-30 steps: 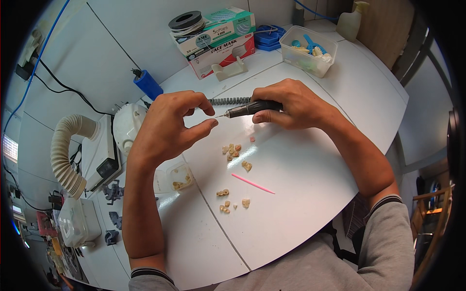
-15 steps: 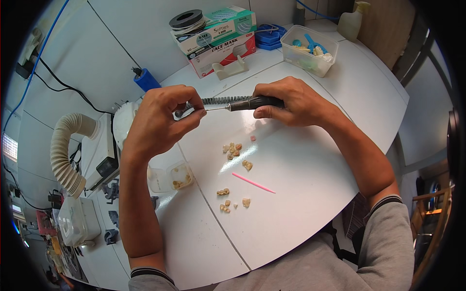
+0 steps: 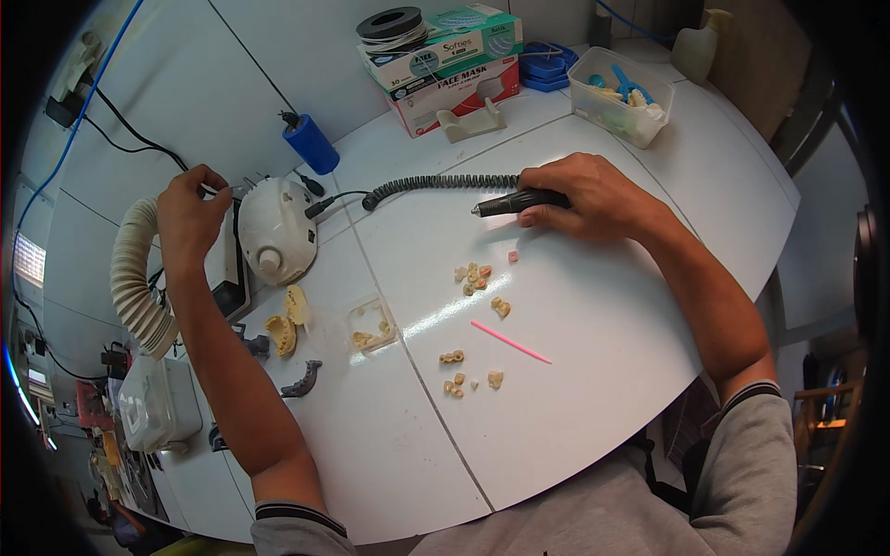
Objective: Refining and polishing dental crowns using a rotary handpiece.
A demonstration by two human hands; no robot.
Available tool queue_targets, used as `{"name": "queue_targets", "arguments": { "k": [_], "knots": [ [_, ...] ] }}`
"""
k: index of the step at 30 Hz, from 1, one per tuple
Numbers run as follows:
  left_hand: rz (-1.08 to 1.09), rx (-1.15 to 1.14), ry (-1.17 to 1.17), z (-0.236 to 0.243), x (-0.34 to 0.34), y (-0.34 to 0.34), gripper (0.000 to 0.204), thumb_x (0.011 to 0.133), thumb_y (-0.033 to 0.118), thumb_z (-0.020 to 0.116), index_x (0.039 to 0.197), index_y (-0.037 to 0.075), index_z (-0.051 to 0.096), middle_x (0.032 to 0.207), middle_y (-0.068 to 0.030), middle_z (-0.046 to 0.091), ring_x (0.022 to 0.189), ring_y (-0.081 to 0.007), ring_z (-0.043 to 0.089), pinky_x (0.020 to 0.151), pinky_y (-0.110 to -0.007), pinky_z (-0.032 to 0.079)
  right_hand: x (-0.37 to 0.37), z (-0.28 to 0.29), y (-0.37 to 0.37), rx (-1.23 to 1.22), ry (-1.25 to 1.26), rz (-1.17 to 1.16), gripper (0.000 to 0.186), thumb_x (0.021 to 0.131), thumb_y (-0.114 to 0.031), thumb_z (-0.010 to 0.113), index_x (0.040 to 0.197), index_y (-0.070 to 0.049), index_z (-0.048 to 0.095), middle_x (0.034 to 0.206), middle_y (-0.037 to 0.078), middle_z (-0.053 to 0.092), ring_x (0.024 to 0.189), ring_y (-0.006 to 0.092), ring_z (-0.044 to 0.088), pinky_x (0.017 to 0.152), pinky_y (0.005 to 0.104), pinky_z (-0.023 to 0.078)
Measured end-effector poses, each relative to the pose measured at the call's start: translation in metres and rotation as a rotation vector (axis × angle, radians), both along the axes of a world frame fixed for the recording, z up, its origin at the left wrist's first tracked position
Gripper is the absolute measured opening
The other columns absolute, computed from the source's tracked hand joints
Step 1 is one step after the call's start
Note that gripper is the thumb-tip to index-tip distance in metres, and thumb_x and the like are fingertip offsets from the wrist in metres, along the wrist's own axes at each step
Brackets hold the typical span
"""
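Observation:
My right hand (image 3: 593,196) grips a black rotary handpiece (image 3: 505,203). Its metal nose points left and is bare. A coiled black cord (image 3: 436,182) links toward the white control unit (image 3: 278,236) with a round knob. My left hand (image 3: 193,215) is over the unit's left side, thumb and fingers pinched beside thin metal burs (image 3: 248,182) standing on its top. What lies in the pinch is too small to make out. Below the handpiece, tooth-coloured dental crowns (image 3: 474,278) lie in small groups, with a pink stick (image 3: 511,342) and a small pink block (image 3: 513,257).
A clear box (image 3: 373,326) holds more tooth pieces, beside yellowish dental casts (image 3: 281,334) and a grey arch model (image 3: 302,380). A ribbed hose (image 3: 139,278) stands left. At the back are a blue cylinder (image 3: 311,144), mask boxes (image 3: 445,69) and a plastic tub (image 3: 616,111).
My left hand has moved left from the handpiece's tip to the control unit. The thin metal shank that stuck out of the handpiece is gone from its nose. My right hand stays nearly in place.

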State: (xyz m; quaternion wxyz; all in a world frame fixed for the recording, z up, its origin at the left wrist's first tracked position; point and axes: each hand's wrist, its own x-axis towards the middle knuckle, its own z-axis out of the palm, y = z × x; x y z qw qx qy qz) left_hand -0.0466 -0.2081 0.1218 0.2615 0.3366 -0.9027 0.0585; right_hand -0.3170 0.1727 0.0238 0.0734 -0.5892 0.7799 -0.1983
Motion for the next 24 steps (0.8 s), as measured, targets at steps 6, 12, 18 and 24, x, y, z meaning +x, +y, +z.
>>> {"name": "queue_targets", "arguments": {
  "k": [6,12,18,24],
  "knots": [
    [-0.027,0.027,0.010,-0.021,-0.010,-0.019,0.018,0.081,0.018,0.078,0.093,0.005,0.078,0.072,-0.0124,0.066,0.067,-0.0286,0.066,0.072,-0.044,0.055,0.000,-0.001,-0.001,-0.018,0.011,0.008,0.037,0.100,-0.047,0.077,0.109,-0.011,0.074,0.085,0.012,0.075,0.084,0.0332,0.070,0.075,0.0470,0.050],
    [-0.038,0.009,0.020,-0.030,-0.017,-0.022,0.017,0.083,0.020,0.078,0.094,0.007,0.078,0.070,-0.0110,0.064,0.066,-0.0267,0.066,0.070,-0.044,0.054,0.001,0.003,-0.001,0.029,-0.004,0.000,0.037,0.100,-0.047,0.076,0.110,-0.011,0.074,0.087,0.012,0.075,0.086,0.0334,0.071,0.076,0.0477,0.050],
    [-0.062,0.049,0.076,-0.032,-0.021,-0.023,0.017,0.088,0.023,0.077,0.097,0.009,0.078,0.070,-0.0077,0.060,0.062,-0.0237,0.058,0.066,-0.043,0.051,0.002,0.002,0.000,0.025,-0.005,-0.001,0.037,0.100,-0.047,0.076,0.111,-0.011,0.074,0.087,0.012,0.075,0.085,0.0328,0.070,0.075,0.0478,0.050],
    [-0.092,0.056,0.144,-0.040,-0.022,-0.034,0.018,0.090,0.024,0.076,0.098,0.008,0.077,0.068,-0.0065,0.058,0.061,-0.0206,0.053,0.064,-0.042,0.049,0.002,0.001,-0.001,-0.011,-0.004,0.006,0.031,0.096,-0.036,0.082,0.109,-0.008,0.074,0.086,0.013,0.073,0.079,0.0341,0.067,0.073,0.0466,0.050]
  ]
}}
